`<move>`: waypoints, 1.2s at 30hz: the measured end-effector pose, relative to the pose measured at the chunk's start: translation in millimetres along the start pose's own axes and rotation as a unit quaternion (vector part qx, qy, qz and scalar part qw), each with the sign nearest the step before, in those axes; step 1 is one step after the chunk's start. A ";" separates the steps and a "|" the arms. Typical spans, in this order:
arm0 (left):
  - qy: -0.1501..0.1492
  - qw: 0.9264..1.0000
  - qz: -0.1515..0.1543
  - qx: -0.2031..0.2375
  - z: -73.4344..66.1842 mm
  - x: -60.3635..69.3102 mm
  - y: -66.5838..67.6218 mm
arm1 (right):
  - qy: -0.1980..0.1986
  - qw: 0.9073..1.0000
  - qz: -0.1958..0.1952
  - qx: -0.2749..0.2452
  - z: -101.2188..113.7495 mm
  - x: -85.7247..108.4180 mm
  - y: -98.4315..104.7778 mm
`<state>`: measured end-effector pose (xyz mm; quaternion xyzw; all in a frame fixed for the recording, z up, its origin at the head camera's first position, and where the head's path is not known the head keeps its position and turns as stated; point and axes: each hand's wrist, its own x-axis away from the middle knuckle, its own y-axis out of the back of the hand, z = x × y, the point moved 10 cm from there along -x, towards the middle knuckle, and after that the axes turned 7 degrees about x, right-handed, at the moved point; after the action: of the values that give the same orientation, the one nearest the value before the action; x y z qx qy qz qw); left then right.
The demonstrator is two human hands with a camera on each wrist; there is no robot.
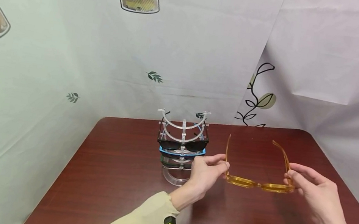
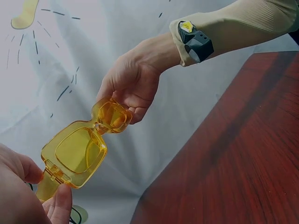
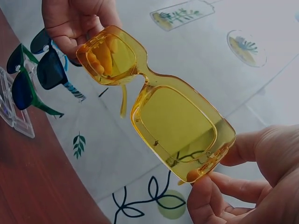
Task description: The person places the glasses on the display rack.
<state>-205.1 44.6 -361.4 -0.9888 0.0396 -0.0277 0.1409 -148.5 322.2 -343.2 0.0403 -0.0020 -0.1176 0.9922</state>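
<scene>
Both hands hold a pair of yellow translucent sunglasses (image 1: 243,182) above the table, temples unfolded and pointing away. My left hand (image 1: 207,173) pinches the left temple near its hinge. At the other hinge, my right hand (image 1: 313,190) pinches the right temple between thumb and fingers. The thick square frame and yellow lenses (image 3: 180,119) show closely in the right wrist view. Just left of the left hand stands a clear display stand (image 1: 173,181) bearing several sunglasses, among them a black pair (image 1: 195,146) above a blue-framed pair (image 1: 165,150). A green-framed pair (image 3: 35,98) sits lower, partly hidden.
The dark red wooden table (image 1: 104,178) has rounded far corners. Behind and beside it hangs a pale cloth backdrop (image 1: 201,54) with printed plants and jars. The stand's top clear arms (image 1: 182,127) curve above the black sunglasses.
</scene>
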 end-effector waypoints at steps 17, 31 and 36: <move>-0.038 0.999 0.017 -0.004 -33.0 6.3 2.4 | 0.033 0.999 0.016 -0.025 27.0 4.1 -8.3; -0.054 0.998 0.021 0.022 -60.2 11.1 13.2 | 0.071 0.996 0.030 -0.037 48.7 1.4 -27.0; -0.068 0.997 0.022 0.024 -70.1 13.5 19.6 | 0.089 0.994 0.036 -0.046 58.1 2.5 -35.1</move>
<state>-197.6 5.2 -299.1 -0.9836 0.0512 0.0419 0.1676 -155.0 283.0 -288.1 0.0050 0.0901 -0.0778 0.9929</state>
